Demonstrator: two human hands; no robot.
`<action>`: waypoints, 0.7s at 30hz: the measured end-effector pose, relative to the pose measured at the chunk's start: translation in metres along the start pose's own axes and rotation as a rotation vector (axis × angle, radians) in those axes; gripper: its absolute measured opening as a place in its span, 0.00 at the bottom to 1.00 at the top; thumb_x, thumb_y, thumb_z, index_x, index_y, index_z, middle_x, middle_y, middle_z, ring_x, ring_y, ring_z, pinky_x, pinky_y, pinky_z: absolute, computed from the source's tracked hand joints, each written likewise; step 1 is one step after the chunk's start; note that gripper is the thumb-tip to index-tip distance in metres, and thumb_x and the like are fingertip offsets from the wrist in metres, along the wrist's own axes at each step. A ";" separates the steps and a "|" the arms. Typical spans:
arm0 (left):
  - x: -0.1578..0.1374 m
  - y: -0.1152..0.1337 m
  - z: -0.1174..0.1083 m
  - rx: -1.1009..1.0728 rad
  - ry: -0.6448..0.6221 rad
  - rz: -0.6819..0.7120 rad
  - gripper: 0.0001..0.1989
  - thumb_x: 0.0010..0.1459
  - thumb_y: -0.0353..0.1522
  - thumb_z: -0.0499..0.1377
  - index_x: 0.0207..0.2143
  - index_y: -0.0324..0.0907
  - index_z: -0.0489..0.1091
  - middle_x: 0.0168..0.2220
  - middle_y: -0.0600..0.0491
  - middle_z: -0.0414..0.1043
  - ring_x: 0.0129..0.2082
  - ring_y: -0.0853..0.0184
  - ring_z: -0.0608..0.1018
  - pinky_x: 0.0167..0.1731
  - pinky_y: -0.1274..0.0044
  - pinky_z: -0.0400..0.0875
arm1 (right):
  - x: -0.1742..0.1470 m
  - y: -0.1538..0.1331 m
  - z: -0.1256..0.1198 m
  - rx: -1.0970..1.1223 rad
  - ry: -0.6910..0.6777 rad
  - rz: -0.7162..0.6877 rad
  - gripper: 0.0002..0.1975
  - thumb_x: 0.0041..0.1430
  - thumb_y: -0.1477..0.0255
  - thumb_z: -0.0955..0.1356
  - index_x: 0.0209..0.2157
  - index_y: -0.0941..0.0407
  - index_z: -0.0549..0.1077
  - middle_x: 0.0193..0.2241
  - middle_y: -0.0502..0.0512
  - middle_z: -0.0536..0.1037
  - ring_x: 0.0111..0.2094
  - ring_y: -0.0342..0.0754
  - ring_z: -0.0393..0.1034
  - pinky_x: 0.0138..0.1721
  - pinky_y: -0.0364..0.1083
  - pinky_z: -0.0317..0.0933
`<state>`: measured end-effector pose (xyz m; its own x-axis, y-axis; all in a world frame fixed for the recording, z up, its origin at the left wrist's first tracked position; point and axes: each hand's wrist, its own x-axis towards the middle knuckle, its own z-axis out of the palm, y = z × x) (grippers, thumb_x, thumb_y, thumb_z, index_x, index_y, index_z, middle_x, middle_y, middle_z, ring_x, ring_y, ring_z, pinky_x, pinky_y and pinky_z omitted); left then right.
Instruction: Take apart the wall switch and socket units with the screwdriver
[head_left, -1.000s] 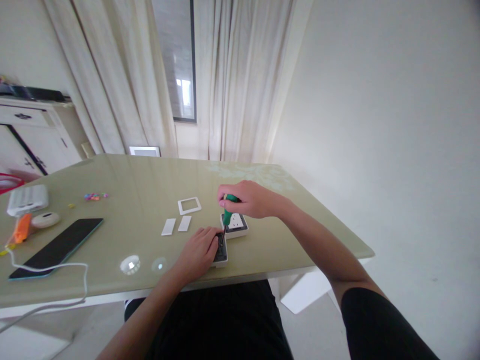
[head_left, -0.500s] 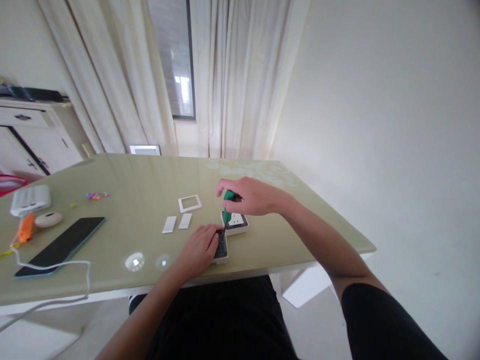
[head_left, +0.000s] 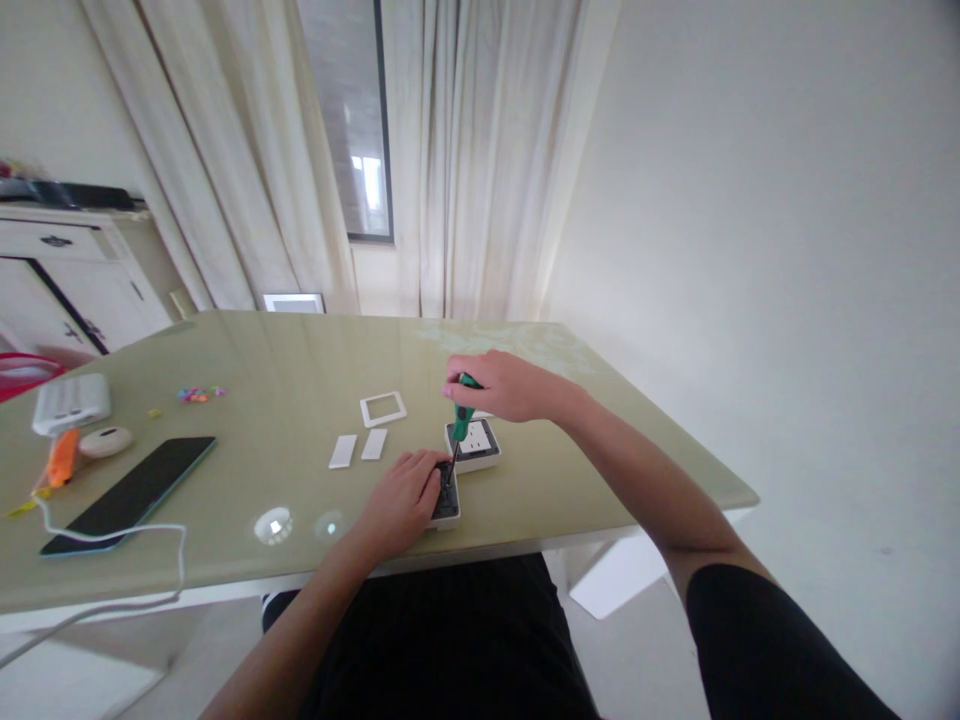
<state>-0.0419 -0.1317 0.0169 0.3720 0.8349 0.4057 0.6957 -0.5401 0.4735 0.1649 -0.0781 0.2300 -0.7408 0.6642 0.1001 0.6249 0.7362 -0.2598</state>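
My right hand (head_left: pixel 511 386) is closed round the top of a green-handled screwdriver (head_left: pixel 462 420), which stands nearly upright with a slight tilt. Its thin shaft reaches down into an uncovered wall switch (head_left: pixel 448 507), dark inside with a white casing, near the table's front edge. My left hand (head_left: pixel 403 502) grips this switch from the left, its fingers over the far side and hiding part of it. Just behind lies a wall socket (head_left: pixel 475 444) with a white face and dark surround. Whether the screwdriver tip sits in a screw is too small to tell.
Left of the socket lie a white frame (head_left: pixel 383 409) and two white cover plates (head_left: pixel 343 451). Farther left are a phone (head_left: pixel 135 492), a white cable (head_left: pixel 180 560), an orange tool (head_left: pixel 63 458), a white case (head_left: pixel 73 402) and small colourful pieces (head_left: pixel 199 395).
The fingers of my right hand have drawn in round the screwdriver's handle, and the handle leans a little more to the right. My left hand keeps its place on the switch.
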 end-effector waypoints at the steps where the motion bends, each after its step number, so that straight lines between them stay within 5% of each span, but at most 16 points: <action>1: 0.000 0.000 0.000 -0.001 -0.001 -0.001 0.18 0.77 0.32 0.46 0.56 0.43 0.74 0.49 0.46 0.82 0.50 0.53 0.81 0.57 0.59 0.74 | -0.001 0.001 -0.002 0.059 -0.058 -0.075 0.07 0.72 0.69 0.67 0.46 0.55 0.75 0.32 0.50 0.79 0.32 0.46 0.68 0.36 0.44 0.52; 5: 0.000 -0.001 0.000 -0.005 -0.010 -0.004 0.18 0.77 0.33 0.46 0.55 0.44 0.74 0.51 0.45 0.82 0.51 0.53 0.80 0.57 0.59 0.73 | -0.007 -0.001 -0.009 0.075 -0.163 -0.166 0.17 0.67 0.72 0.70 0.56 0.55 0.73 0.32 0.48 0.79 0.32 0.46 0.67 0.37 0.44 0.54; 7: 0.000 -0.001 -0.001 -0.004 -0.015 -0.005 0.18 0.77 0.33 0.46 0.55 0.44 0.74 0.51 0.45 0.82 0.51 0.53 0.80 0.58 0.59 0.73 | -0.007 -0.005 -0.007 0.013 -0.099 -0.085 0.09 0.70 0.67 0.69 0.49 0.55 0.76 0.32 0.50 0.79 0.32 0.47 0.67 0.37 0.45 0.53; 10: 0.001 0.000 -0.001 0.000 -0.016 -0.009 0.18 0.77 0.33 0.46 0.55 0.44 0.74 0.49 0.45 0.82 0.50 0.54 0.80 0.57 0.59 0.73 | -0.005 -0.008 -0.002 -0.047 0.018 0.048 0.14 0.76 0.60 0.66 0.41 0.55 0.76 0.29 0.51 0.78 0.31 0.47 0.66 0.35 0.46 0.50; 14: 0.000 0.000 0.000 0.002 -0.010 -0.008 0.18 0.77 0.32 0.46 0.55 0.44 0.74 0.49 0.45 0.81 0.51 0.53 0.80 0.57 0.58 0.73 | -0.003 -0.004 -0.005 0.065 -0.123 -0.199 0.12 0.75 0.68 0.66 0.55 0.55 0.73 0.42 0.55 0.83 0.38 0.48 0.72 0.40 0.45 0.56; 16: 0.000 0.000 0.000 0.003 -0.006 -0.009 0.17 0.77 0.32 0.46 0.55 0.44 0.74 0.50 0.46 0.81 0.51 0.54 0.80 0.58 0.59 0.73 | -0.001 -0.002 -0.006 0.070 -0.142 -0.244 0.11 0.73 0.71 0.67 0.54 0.54 0.73 0.47 0.56 0.82 0.41 0.49 0.72 0.42 0.45 0.57; 19: 0.001 0.000 0.000 0.003 -0.009 -0.003 0.17 0.77 0.33 0.46 0.55 0.44 0.73 0.49 0.46 0.82 0.51 0.54 0.80 0.58 0.59 0.73 | 0.003 -0.001 -0.002 -0.073 -0.012 -0.025 0.10 0.73 0.62 0.68 0.41 0.54 0.75 0.33 0.52 0.80 0.33 0.49 0.68 0.36 0.46 0.51; 21: 0.001 0.000 -0.001 0.001 -0.008 0.001 0.17 0.77 0.33 0.46 0.54 0.44 0.73 0.49 0.46 0.82 0.50 0.54 0.81 0.57 0.60 0.73 | 0.004 -0.002 0.001 -0.090 0.022 -0.003 0.14 0.74 0.59 0.67 0.38 0.53 0.74 0.30 0.51 0.78 0.32 0.49 0.67 0.35 0.46 0.50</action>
<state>-0.0419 -0.1312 0.0182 0.3775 0.8353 0.3998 0.6960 -0.5407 0.4725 0.1610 -0.0769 0.2297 -0.7379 0.6638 0.1220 0.6429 0.7463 -0.1722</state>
